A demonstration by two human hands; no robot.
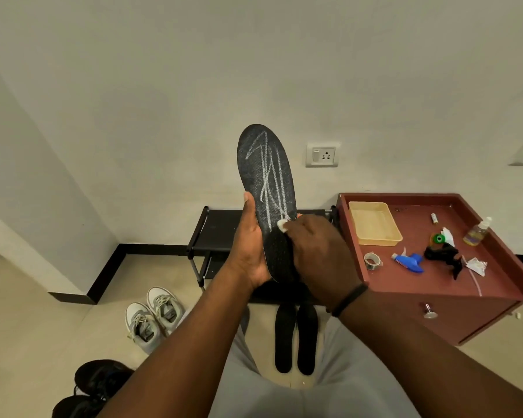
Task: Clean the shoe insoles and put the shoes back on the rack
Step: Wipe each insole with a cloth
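While wiping goes on, listed large to small: red cabinet [429, 285] — tray, tape roll, spray head, bottle along its top. Black shoe rack [221, 227], against the wall, bare of shoes. Grey sneakers [154, 318] and black shoes [100, 378] on the floor, not yet racked. Two insoles [296, 336] on the floor by the rack's front edge. Chalk-marked insole [266, 182] — gripped by left hand [248, 251]; right hand [317, 245] pinching white wipe [283, 225] against it. Judged early.
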